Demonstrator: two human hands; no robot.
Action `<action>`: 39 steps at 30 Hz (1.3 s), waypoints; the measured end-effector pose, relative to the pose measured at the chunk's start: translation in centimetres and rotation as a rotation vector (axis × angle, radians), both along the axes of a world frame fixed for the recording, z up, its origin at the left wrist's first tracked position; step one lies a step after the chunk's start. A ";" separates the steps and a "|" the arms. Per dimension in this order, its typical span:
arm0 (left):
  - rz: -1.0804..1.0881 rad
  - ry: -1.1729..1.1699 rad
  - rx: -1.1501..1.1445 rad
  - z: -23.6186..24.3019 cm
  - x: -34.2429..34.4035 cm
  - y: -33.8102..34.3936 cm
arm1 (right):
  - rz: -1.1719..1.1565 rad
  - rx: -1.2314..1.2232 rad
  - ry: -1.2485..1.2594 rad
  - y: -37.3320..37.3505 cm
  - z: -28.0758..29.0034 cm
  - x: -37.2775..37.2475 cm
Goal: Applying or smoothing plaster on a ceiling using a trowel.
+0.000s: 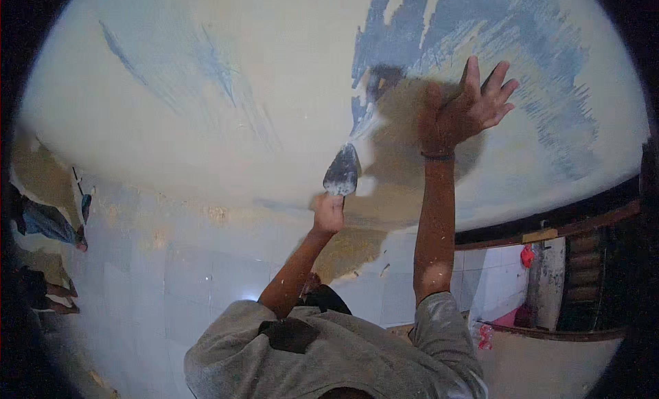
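Note:
My left hand (329, 213) is closed round the handle of a small trowel (342, 172), whose grey, white-smeared blade tapers to a tip pointing up the wall. That tip is at the lower end of a blue scraped strip on the cream-painted wall (274, 76). Higher up and to the right, my right hand (473, 107) is open with its fingers spread, at the wall beside the large blue patch (473, 28); whether the palm touches the surface I cannot tell. A dark band circles my right wrist.
White floor tiles (185, 268) carry scattered flakes. Two other people show at the far left: one's trousers (48, 220) and another's bare legs (62, 299). An opening at the right has a dark wooden edge, with a red object (526, 256) beyond it.

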State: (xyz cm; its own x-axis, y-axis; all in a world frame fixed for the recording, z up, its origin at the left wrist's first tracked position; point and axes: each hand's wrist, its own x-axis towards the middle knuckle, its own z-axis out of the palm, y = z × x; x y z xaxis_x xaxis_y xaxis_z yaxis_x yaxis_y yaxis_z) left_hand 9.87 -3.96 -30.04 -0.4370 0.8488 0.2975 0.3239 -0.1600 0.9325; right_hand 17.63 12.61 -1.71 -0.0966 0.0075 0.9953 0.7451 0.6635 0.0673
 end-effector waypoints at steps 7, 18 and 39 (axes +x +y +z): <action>0.016 -0.224 0.043 -0.8 2.4 -1.1 | -0.031 -0.051 0.009 -0.5 -0.8 -0.2; 0.133 -0.159 0.227 -3.6 2.1 0.3 | 0.010 -0.041 -0.002 -0.1 -0.8 0.2; 0.027 -0.448 0.106 10.4 0.8 -1.1 | 0.017 -0.034 0.010 -0.4 -1.0 0.1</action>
State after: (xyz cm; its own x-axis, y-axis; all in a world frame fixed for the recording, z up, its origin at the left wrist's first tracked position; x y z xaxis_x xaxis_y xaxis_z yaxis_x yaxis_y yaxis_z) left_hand 10.62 -5.07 -19.62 -0.5642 0.8102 0.1588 -0.1017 -0.2591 0.9605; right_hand 17.69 12.24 -2.74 -0.0872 0.0395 0.9954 0.7343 0.6778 0.0374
